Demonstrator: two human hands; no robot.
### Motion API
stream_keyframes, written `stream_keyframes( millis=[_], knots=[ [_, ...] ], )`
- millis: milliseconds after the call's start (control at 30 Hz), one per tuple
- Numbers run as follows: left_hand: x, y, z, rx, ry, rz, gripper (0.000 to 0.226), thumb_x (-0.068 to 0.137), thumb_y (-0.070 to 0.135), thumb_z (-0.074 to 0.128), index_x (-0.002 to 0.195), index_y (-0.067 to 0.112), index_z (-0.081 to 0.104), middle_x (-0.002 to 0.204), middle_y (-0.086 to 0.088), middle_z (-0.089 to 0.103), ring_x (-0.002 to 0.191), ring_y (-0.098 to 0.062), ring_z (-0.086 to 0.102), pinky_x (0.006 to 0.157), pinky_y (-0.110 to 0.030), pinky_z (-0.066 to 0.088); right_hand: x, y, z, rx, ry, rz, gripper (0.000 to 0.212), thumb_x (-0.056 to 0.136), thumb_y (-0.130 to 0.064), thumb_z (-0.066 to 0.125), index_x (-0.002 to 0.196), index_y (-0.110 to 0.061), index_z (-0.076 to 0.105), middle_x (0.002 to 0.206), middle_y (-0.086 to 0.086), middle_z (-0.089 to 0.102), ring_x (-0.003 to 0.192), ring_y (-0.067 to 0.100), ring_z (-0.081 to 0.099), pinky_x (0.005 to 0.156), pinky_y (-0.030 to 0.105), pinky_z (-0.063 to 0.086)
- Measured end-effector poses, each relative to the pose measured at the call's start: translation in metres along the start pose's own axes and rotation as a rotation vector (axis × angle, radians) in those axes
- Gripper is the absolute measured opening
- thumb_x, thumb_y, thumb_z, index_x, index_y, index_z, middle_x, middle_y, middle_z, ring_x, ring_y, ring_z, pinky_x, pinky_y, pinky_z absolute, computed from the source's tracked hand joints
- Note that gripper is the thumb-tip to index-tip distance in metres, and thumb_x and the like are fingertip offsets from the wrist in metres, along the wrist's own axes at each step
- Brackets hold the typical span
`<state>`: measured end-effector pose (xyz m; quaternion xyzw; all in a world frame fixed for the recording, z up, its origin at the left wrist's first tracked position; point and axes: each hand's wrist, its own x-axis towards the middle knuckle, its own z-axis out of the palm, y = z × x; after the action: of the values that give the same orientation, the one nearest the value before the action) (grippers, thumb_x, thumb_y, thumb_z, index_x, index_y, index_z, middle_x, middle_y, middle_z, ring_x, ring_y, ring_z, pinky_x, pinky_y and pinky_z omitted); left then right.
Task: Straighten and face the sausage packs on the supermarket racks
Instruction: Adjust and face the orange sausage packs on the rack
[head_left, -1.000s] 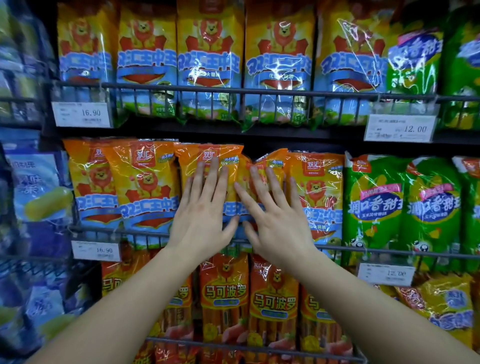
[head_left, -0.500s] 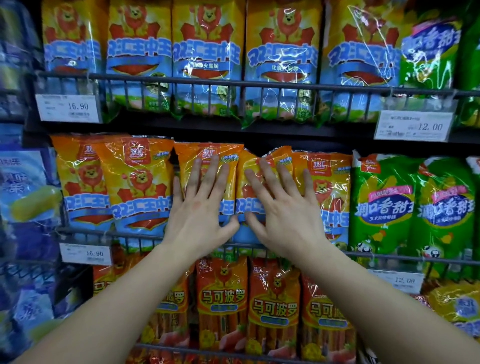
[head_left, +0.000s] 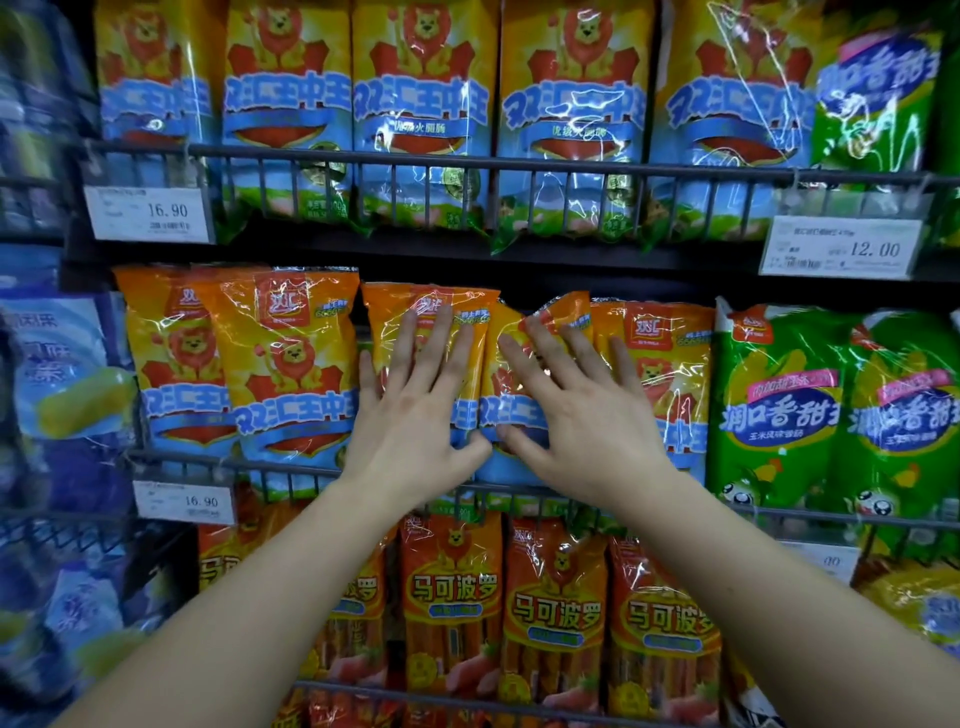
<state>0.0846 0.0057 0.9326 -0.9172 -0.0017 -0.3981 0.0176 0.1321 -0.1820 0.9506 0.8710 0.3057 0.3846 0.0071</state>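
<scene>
Orange and blue sausage packs with a lion picture stand in a row on the middle rack (head_left: 291, 470). My left hand (head_left: 415, 410) presses flat, fingers straight and spread, on an upright pack (head_left: 395, 332) in the middle of the row. My right hand (head_left: 582, 410) lies flat with spread fingers on the pack next to it (head_left: 514, 410), which is crumpled and leans to the left. My thumbs almost meet low on these two packs. Two more packs (head_left: 280, 374) stand straight at the left, and another (head_left: 670, 358) at the right.
Larger lion packs (head_left: 421, 104) fill the top rack behind a wire rail. Orange sausage packs (head_left: 452, 613) stand on the lower rack. Green corn sausage packs (head_left: 779, 410) sit at the right, blue packs (head_left: 57, 395) at the left. Price tags (head_left: 150, 213) hang on the rails.
Both hands stay flat on the same two packs. The right hand has slid slightly up and right, and the crumpled pack under it has turned a little. The view has shifted.
</scene>
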Motion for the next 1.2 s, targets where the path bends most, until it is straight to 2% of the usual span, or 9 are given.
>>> stream_keyframes(
  millis=[300, 500, 633, 733, 833, 900, 1033, 1100, 1200],
  knots=[
    [-0.008, 0.003, 0.002, -0.001, -0.002, -0.023, 0.097, 0.079, 0.058, 0.043, 0.154, 0.036, -0.014, 0.159, 0.011, -0.029, 0.145, -0.027, -0.029, 0.118, -0.062, 0.002, -0.01, -0.007, 0.008, -0.031, 0.002, -0.015, 0.086, 0.089, -0.074, 0.025, 0.158, -0.031, -0.004, 0.165, 0.001, -0.013, 0.152, 0.032, -0.007, 0.117, 0.063, 0.003],
    [-0.032, 0.004, 0.004, 0.007, -0.011, -0.036, 0.079, 0.093, 0.059, 0.036, 0.154, 0.037, -0.01, 0.16, 0.008, -0.026, 0.147, -0.024, -0.027, 0.12, -0.058, 0.007, -0.012, -0.006, 0.011, -0.053, 0.007, -0.037, 0.089, 0.088, -0.073, 0.027, 0.158, -0.026, -0.002, 0.165, 0.007, -0.015, 0.151, 0.035, -0.011, 0.116, 0.066, 0.003],
    [-0.06, -0.006, -0.006, 0.056, -0.041, -0.046, 0.071, 0.096, 0.062, 0.029, 0.154, 0.041, -0.005, 0.162, 0.009, -0.02, 0.148, -0.019, -0.023, 0.121, -0.053, 0.005, -0.012, -0.006, 0.011, 0.013, 0.034, -0.028, 0.086, 0.087, -0.071, 0.031, 0.158, -0.028, 0.008, 0.166, 0.004, -0.006, 0.152, 0.033, -0.007, 0.117, 0.065, 0.004],
    [-0.081, -0.03, -0.018, 0.069, -0.02, -0.104, 0.067, 0.095, 0.061, 0.027, 0.155, 0.038, 0.007, 0.165, 0.005, -0.003, 0.151, -0.019, -0.009, 0.122, -0.049, 0.011, -0.013, -0.011, 0.007, 0.103, 0.098, 0.018, 0.079, 0.086, -0.064, 0.038, 0.155, -0.027, 0.025, 0.165, 0.005, 0.014, 0.152, 0.035, 0.006, 0.118, 0.063, 0.007],
    [-0.09, -0.064, -0.033, 0.061, 0.034, -0.222, 0.066, 0.093, 0.056, 0.033, 0.152, 0.029, 0.023, 0.16, -0.004, 0.017, 0.149, -0.027, 0.012, 0.118, -0.051, 0.023, -0.015, -0.025, 0.004, 0.179, 0.241, 0.056, 0.068, 0.086, -0.054, 0.046, 0.144, -0.018, 0.044, 0.15, 0.012, 0.041, 0.143, 0.036, 0.028, 0.117, 0.06, 0.019],
    [-0.089, -0.089, -0.039, 0.065, 0.086, -0.312, 0.065, 0.093, 0.051, 0.043, 0.15, 0.023, 0.027, 0.155, -0.01, 0.024, 0.144, -0.032, 0.021, 0.113, -0.053, 0.031, -0.013, -0.043, 0.001, 0.231, 0.304, 0.039, 0.063, 0.087, -0.05, 0.048, 0.139, -0.014, 0.048, 0.141, 0.012, 0.049, 0.134, 0.034, 0.04, 0.111, 0.056, 0.032],
    [-0.081, -0.137, -0.049, -0.016, 0.175, -0.472, 0.071, 0.091, 0.045, 0.055, 0.149, 0.013, 0.027, 0.15, -0.017, 0.025, 0.138, -0.038, 0.028, 0.107, -0.055, 0.037, 0.003, -0.095, -0.005, 0.398, 0.301, 0.015, 0.062, 0.087, -0.044, 0.052, 0.139, -0.012, 0.048, 0.134, 0.009, 0.053, 0.123, 0.03, 0.048, 0.097, 0.048, 0.047],
    [-0.078, -0.162, -0.054, -0.066, 0.187, -0.509, 0.073, 0.092, 0.044, 0.056, 0.149, 0.011, 0.025, 0.15, -0.017, 0.023, 0.136, -0.038, 0.03, 0.106, -0.054, 0.039, 0.015, -0.124, -0.008, 0.491, 0.251, 0.019, 0.064, 0.088, -0.041, 0.058, 0.143, -0.013, 0.042, 0.136, 0.008, 0.051, 0.126, 0.028, 0.046, 0.1, 0.045, 0.046],
    [-0.075, -0.202, -0.06, -0.171, 0.157, -0.554, 0.079, 0.091, 0.045, 0.059, 0.151, 0.016, 0.018, 0.152, -0.012, 0.021, 0.136, -0.038, 0.032, 0.104, -0.056, 0.04, 0.04, -0.161, -0.016, 0.605, 0.154, 0.065, 0.078, 0.089, -0.04, 0.064, 0.152, -0.015, 0.026, 0.146, 0.006, 0.043, 0.135, 0.024, 0.038, 0.109, 0.036, 0.036]
  ],
)
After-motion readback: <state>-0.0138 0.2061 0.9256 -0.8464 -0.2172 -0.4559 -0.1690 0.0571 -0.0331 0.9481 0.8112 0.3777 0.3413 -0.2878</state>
